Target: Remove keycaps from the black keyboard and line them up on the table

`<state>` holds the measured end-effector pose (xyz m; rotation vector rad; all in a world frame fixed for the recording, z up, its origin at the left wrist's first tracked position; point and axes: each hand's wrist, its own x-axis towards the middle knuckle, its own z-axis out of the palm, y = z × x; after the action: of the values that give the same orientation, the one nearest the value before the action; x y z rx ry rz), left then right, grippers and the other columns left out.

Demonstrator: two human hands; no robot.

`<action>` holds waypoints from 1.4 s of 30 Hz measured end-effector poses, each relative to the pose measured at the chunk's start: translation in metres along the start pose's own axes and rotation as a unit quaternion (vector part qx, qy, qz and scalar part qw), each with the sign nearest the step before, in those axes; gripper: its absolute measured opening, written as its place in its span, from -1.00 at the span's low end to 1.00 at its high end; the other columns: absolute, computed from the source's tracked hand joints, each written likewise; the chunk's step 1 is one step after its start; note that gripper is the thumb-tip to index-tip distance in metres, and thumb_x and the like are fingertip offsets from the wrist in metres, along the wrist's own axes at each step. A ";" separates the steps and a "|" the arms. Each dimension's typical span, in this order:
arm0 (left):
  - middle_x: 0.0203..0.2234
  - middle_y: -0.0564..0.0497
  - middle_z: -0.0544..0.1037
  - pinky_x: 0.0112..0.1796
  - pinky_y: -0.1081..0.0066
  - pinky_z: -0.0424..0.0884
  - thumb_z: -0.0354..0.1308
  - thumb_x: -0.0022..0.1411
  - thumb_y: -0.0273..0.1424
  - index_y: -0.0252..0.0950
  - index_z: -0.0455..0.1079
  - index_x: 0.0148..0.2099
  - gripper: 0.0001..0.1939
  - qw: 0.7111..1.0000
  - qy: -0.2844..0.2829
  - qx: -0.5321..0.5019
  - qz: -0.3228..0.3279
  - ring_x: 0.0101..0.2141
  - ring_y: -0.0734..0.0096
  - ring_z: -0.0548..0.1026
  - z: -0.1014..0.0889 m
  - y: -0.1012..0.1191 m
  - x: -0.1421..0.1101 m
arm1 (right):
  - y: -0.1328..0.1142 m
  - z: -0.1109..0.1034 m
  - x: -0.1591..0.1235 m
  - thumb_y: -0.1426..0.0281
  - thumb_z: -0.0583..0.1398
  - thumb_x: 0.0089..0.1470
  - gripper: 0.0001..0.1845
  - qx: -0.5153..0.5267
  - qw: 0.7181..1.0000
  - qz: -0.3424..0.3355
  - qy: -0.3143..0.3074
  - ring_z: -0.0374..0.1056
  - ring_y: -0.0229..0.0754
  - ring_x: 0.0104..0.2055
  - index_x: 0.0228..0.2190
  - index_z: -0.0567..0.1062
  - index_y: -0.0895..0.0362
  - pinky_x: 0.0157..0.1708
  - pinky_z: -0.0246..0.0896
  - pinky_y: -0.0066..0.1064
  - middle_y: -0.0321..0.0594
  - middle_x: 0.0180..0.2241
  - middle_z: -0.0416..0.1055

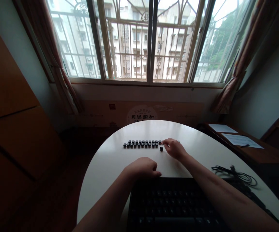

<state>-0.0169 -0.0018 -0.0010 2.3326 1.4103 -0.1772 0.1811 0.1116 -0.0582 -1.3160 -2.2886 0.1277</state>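
Two rows of small black keycaps stand on the white round table. At the right end of these rows is my right hand, its thumb and fingertips pinched together beside the last keycap. What is between those fingertips is too small to make out. One single keycap sits apart, just below the rows and left of my right hand. My left hand rests with curled fingers at the far edge of a black keyboard; its palm side is hidden. Both forearms reach over the keyboard's sides.
A coiled black cable lies on the table at the right, with dark objects below it. Papers and a pen are on a brown side table. A barred window and a printed box stand beyond.
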 end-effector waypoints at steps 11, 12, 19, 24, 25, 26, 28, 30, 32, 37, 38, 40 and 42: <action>-0.41 -0.04 0.55 -0.39 0.35 0.31 0.04 0.24 -0.02 -0.26 0.49 -0.28 -0.59 1.000 0.005 0.007 0.001 -0.41 0.26 0.46 0.000 0.000 0.000 | 0.000 0.004 0.000 0.37 0.24 0.08 -0.80 0.002 1.000 -0.010 -0.028 0.46 -0.11 -0.17 -0.21 0.61 0.04 -0.17 0.27 -0.37 -0.22 -0.18 0.56; -0.41 -0.05 0.55 -0.40 0.36 0.31 0.05 0.23 -0.02 -0.26 0.49 -0.28 -0.59 1.000 0.006 0.008 0.002 -0.42 0.26 0.46 0.000 0.000 0.001 | 0.000 0.005 0.000 0.36 0.22 0.11 -0.78 0.001 1.000 -0.008 -0.028 0.46 -0.10 -0.16 -0.19 0.61 0.04 -0.15 0.27 -0.36 -0.21 -0.16 0.55; -0.39 -0.06 0.56 -0.36 0.35 0.33 0.05 0.24 -0.02 -0.26 0.50 -0.26 -0.59 1.000 0.000 0.003 0.002 -0.39 0.24 0.48 0.000 -0.001 0.001 | 0.000 0.008 0.000 0.36 0.16 0.20 -0.73 0.003 1.000 0.002 -0.030 0.46 -0.10 -0.11 -0.11 0.59 0.04 -0.09 0.26 -0.38 -0.19 -0.09 0.53; -0.38 -0.05 0.56 -0.36 0.35 0.33 0.06 0.23 -0.03 -0.25 0.50 -0.23 -0.59 1.000 0.000 0.009 0.002 -0.38 0.24 0.48 -0.001 0.001 0.000 | -0.001 0.005 0.000 0.39 0.21 0.14 -0.76 0.001 1.000 0.014 -0.024 0.46 -0.13 -0.15 -0.14 0.57 0.04 -0.12 0.25 -0.39 -0.22 -0.17 0.55; -0.38 -0.05 0.56 -0.35 0.35 0.33 0.06 0.23 -0.03 -0.25 0.50 -0.23 -0.60 1.000 0.001 0.010 0.003 -0.38 0.24 0.48 -0.002 0.001 0.000 | -0.001 0.005 0.000 0.40 0.21 0.13 -0.78 0.000 1.000 0.017 -0.023 0.46 -0.13 -0.16 -0.16 0.57 0.03 -0.13 0.25 -0.39 -0.23 -0.19 0.56; -0.38 -0.05 0.56 -0.36 0.35 0.33 0.06 0.23 -0.03 -0.25 0.50 -0.23 -0.60 1.000 0.003 0.010 0.003 -0.38 0.25 0.48 -0.001 0.001 0.000 | -0.001 0.005 0.000 0.40 0.21 0.13 -0.79 -0.002 1.000 0.019 -0.022 0.47 -0.13 -0.17 -0.18 0.58 0.03 -0.14 0.25 -0.39 -0.25 -0.20 0.56; -0.38 -0.04 0.56 -0.37 0.36 0.32 0.06 0.24 -0.04 -0.25 0.50 -0.23 -0.60 1.000 0.004 0.010 0.005 -0.39 0.26 0.47 -0.001 0.001 -0.001 | -0.002 0.006 0.000 0.38 0.20 0.14 -0.81 -0.006 0.999 0.026 -0.020 0.47 -0.12 -0.17 -0.20 0.58 0.02 -0.16 0.26 -0.38 -0.26 -0.21 0.57; -0.39 -0.04 0.56 -0.39 0.36 0.31 0.06 0.23 -0.05 -0.25 0.50 -0.25 -0.61 1.000 0.006 0.008 0.005 -0.40 0.26 0.47 0.000 0.001 0.000 | -0.002 0.009 0.001 0.37 0.19 0.15 -0.81 -0.011 0.999 0.033 -0.016 0.47 -0.10 -0.15 -0.20 0.58 0.02 -0.17 0.25 -0.38 -0.26 -0.21 0.58; -0.40 -0.03 0.55 -0.42 0.37 0.30 0.07 0.23 -0.04 -0.25 0.49 -0.26 -0.62 1.000 0.008 0.005 0.005 -0.40 0.26 0.47 0.000 0.000 0.000 | -0.003 0.011 0.002 0.37 0.18 0.16 -0.81 -0.016 0.999 0.040 -0.012 0.47 -0.09 -0.14 -0.20 0.58 0.03 -0.16 0.25 -0.37 -0.24 -0.20 0.58; -0.41 -0.03 0.55 -0.40 0.36 0.31 0.07 0.23 -0.04 -0.25 0.48 -0.28 -0.61 1.000 0.010 0.006 0.007 -0.41 0.26 0.47 0.000 -0.001 0.000 | -0.006 0.012 0.005 0.35 0.18 0.17 -0.81 -0.021 0.999 0.046 -0.006 0.48 -0.08 -0.17 -0.21 0.59 0.03 -0.18 0.26 -0.37 -0.23 -0.21 0.59; -0.41 -0.04 0.55 -0.39 0.36 0.32 0.07 0.23 -0.04 -0.26 0.49 -0.27 -0.61 1.000 0.008 0.005 0.006 -0.40 0.26 0.47 0.000 0.000 0.000 | -0.006 0.012 0.005 0.35 0.18 0.17 -0.81 -0.021 0.999 0.045 -0.006 0.49 -0.08 -0.17 -0.21 0.59 0.02 -0.18 0.26 -0.37 -0.23 -0.21 0.59; -0.40 -0.04 0.55 -0.37 0.35 0.33 0.07 0.24 -0.03 -0.26 0.49 -0.26 -0.60 1.000 0.006 0.003 0.004 -0.39 0.25 0.47 0.000 0.000 0.000 | -0.006 0.012 0.006 0.34 0.20 0.15 -0.81 -0.019 0.999 0.043 -0.006 0.49 -0.08 -0.16 -0.20 0.59 0.02 -0.17 0.27 -0.37 -0.23 -0.20 0.59; -0.39 -0.05 0.55 -0.36 0.35 0.33 0.07 0.24 -0.02 -0.26 0.49 -0.25 -0.60 1.000 0.007 0.003 0.003 -0.38 0.25 0.47 0.000 -0.001 0.001 | -0.005 0.012 0.006 0.35 0.21 0.14 -0.81 -0.017 0.999 0.041 -0.006 0.49 -0.07 -0.15 -0.20 0.59 0.01 -0.16 0.27 -0.36 -0.24 -0.20 0.59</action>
<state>-0.0173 -0.0011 -0.0015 2.3477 1.4112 -0.1648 0.1695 0.1153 -0.0647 -1.4290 -2.2567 0.1256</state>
